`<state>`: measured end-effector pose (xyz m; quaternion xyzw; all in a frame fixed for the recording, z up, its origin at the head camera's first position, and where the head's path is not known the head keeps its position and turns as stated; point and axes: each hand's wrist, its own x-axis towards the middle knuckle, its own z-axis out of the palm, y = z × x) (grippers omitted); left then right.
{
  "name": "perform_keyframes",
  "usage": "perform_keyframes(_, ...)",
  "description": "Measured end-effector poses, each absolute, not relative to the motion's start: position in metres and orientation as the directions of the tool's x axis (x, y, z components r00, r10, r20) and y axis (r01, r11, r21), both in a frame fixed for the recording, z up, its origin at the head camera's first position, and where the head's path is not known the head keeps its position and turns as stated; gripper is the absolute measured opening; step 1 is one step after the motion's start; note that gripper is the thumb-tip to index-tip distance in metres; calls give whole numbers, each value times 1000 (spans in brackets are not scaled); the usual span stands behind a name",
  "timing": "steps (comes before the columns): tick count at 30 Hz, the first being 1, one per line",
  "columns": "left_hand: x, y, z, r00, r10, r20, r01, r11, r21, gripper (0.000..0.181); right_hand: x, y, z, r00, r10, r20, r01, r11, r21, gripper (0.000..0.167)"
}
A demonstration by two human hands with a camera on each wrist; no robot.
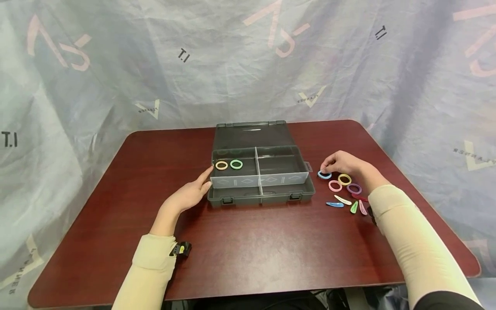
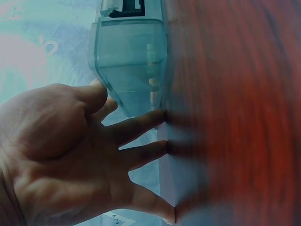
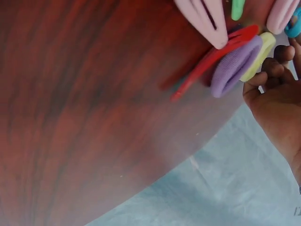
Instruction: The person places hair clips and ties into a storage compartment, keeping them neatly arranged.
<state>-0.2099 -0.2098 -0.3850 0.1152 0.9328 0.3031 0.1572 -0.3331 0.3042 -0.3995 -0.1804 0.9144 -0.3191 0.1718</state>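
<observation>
Blue hair tie [image 1: 324,178] is pinched in the curled fingertips of the right hand [image 1: 342,162], at three o'clock from the grey box [image 1: 261,199], whose nine o'clock wall the left hand [image 1: 187,194] touches with extended fingers. Near four o'clock from that tie lie a pink tie [image 1: 335,190], yellow tie [image 1: 344,184] and purple tie [image 1: 354,193], with hair clips [image 1: 342,200] around five. Inside the box's ten o'clock compartment rest an orange tie [image 1: 221,169] and a green tie [image 1: 236,168].

Right hand [image 3: 280,101] touching blue ring [image 3: 294,29]; yellow ring [image 3: 260,58], purple ring [image 3: 232,62], red clip [image 3: 211,61], pink clip [image 3: 197,19] nearby on reddish table [image 3: 94,108].
</observation>
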Motion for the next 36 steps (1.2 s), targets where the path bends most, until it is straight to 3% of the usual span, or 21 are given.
perform_keyframes(22,-208,-193,-383,-925,304,-227,108,784,611,62,-353,284,-345,-903,-426,-58,-324,763,-559,16)
perform_keyframes(36,-208,-187,-385,-927,309,-213,118,779,616,62,-365,208,-324,-866,-494,-73,-352,708,-613,18)
